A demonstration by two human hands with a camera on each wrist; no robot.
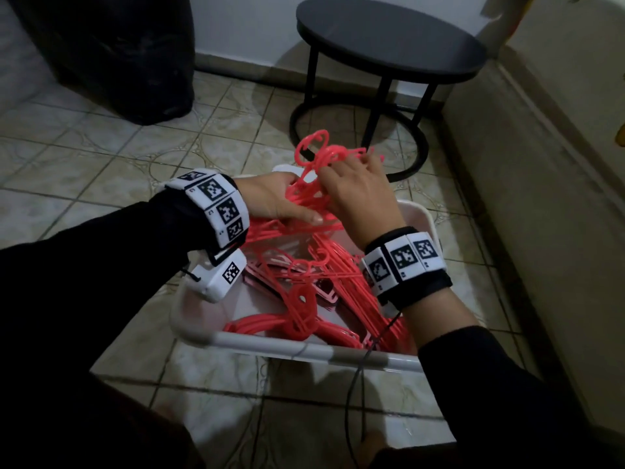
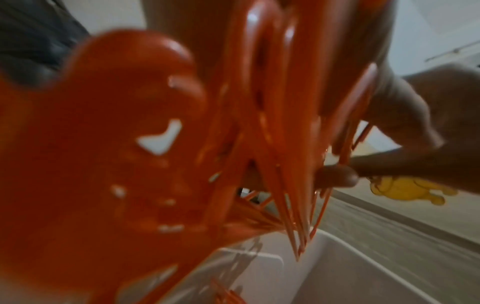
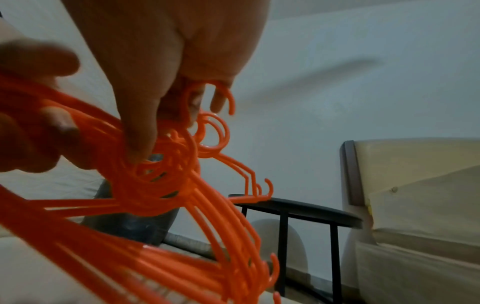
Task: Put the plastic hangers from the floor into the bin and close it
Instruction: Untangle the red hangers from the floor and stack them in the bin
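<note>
Gripping one hanger bunch (image 1: 316,184) over bin (image 1: 426,216): left hand (image 1: 274,201), right hand (image 1: 358,194).

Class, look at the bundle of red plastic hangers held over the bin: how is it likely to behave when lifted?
Probably light: the hangers are thin rods. Likely to snag, since their hooks interlock at the right hand. Probably awkward and splaying: both hands hold it, the left hand too, above the bin.
</note>
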